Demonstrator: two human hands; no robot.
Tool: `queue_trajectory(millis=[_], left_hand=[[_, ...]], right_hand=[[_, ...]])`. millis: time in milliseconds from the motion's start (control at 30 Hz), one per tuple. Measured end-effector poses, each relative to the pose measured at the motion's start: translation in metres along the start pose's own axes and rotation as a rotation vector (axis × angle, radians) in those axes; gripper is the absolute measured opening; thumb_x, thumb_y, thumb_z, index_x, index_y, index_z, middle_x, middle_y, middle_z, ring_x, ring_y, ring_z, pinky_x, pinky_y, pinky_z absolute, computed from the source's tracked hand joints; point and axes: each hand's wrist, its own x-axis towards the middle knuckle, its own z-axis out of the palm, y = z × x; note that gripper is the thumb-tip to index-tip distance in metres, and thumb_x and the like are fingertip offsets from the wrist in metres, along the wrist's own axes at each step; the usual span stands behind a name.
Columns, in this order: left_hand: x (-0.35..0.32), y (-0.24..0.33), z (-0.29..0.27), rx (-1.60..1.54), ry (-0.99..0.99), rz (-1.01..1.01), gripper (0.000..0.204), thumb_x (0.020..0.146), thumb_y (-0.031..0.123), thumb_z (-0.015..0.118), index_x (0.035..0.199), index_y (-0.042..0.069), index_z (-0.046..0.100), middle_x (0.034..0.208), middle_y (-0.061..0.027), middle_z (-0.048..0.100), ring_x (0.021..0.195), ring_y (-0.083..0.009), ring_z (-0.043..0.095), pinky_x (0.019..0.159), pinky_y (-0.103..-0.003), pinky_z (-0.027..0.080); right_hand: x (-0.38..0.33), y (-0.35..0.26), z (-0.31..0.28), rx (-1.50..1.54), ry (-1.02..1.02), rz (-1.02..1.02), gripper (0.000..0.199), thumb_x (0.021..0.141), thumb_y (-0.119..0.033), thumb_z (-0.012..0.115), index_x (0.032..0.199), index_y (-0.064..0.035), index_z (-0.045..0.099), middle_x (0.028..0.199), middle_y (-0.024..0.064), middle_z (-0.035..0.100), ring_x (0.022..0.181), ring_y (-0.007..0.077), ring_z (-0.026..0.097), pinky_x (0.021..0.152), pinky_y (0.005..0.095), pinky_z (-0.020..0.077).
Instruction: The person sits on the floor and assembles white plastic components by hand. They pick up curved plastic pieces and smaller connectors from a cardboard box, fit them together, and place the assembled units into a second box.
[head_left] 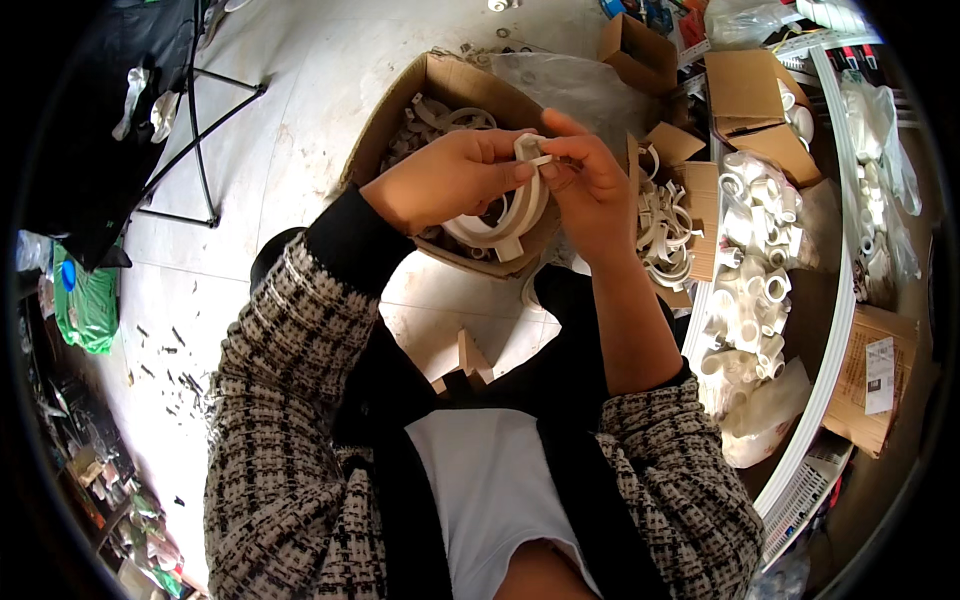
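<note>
A white plastic pipe clamp, curved like a ring, is held up over an open cardboard box. My left hand pinches its upper end between thumb and fingers. Against the same end press the thumb and fingers of my right hand, closed on a small tab there. Whether that tab is a separate piece, I cannot tell. Inside the box, beneath my hands, lies a heap of white plastic clamps and fittings, partly hidden by my left hand and the clamp.
Right of my hands, a smaller open carton holds several white half-ring clamps. Beyond it, bagged white pipe fittings fill a shelf with a white metal edge. A black folding frame stands at the left.
</note>
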Motion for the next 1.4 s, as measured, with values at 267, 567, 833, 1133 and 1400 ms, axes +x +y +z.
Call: queue_trajectory(millis=[267,567,833,1133,1400], left_hand=[[0.009,-0.003,-0.004,0.170,0.183,0.143,0.040,0.092,0.028,0.049,0.125,0.006,0.047,0.068,0.0056,0.048,0.060,-0.0023,0.039,0.053,-0.018,0.034],[0.004,-0.013,-0.018,-0.089,0.220,-0.203,0.054,0.088,0.059,0.038,0.099,0.008,0.055,0.071,0.0045,0.037,0.059,-0.0051,0.028,0.052,-0.018,0.027],[0.004,-0.023,-0.007,-0.206,0.035,0.215,0.041,0.085,0.046,0.055,0.102,0.008,0.052,0.072,0.0065,0.039,0.059,-0.0035,0.031,0.052,-0.018,0.029],[0.005,-0.024,0.000,-0.118,0.039,0.393,0.059,0.078,0.046,0.063,0.119,0.008,0.044,0.080,0.0051,0.045,0.063,-0.0038,0.037,0.054,-0.018,0.031],[0.003,-0.024,0.001,0.299,0.175,0.417,0.056,0.073,-0.008,0.063,0.121,0.007,0.039,0.102,-0.0036,0.052,0.092,-0.0137,0.053,0.080,-0.025,0.044]], right_hand=[[0.003,0.004,-0.018,0.040,0.087,0.018,0.011,0.085,-0.002,0.056,0.096,-0.0044,0.057,0.106,0.0098,0.060,0.093,0.0137,0.056,0.082,0.0255,0.0451],[0.015,0.007,-0.056,0.579,0.285,0.019,0.015,0.086,-0.008,0.056,0.101,-0.0047,0.053,0.105,0.0141,0.059,0.085,0.0191,0.060,0.073,0.0328,0.0555],[0.013,0.006,-0.060,0.708,0.304,0.005,0.016,0.086,-0.013,0.054,0.102,-0.0080,0.053,0.101,0.0144,0.059,0.080,0.0212,0.059,0.071,0.0327,0.0535],[0.014,0.006,-0.064,0.727,0.242,-0.071,0.015,0.086,-0.013,0.056,0.100,-0.0071,0.054,0.098,0.0138,0.059,0.079,0.0208,0.060,0.070,0.0331,0.0530],[0.014,0.017,-0.066,0.642,0.289,0.068,0.016,0.089,-0.013,0.051,0.103,-0.0049,0.052,0.096,0.0147,0.059,0.084,0.0214,0.060,0.075,0.0331,0.0540]])
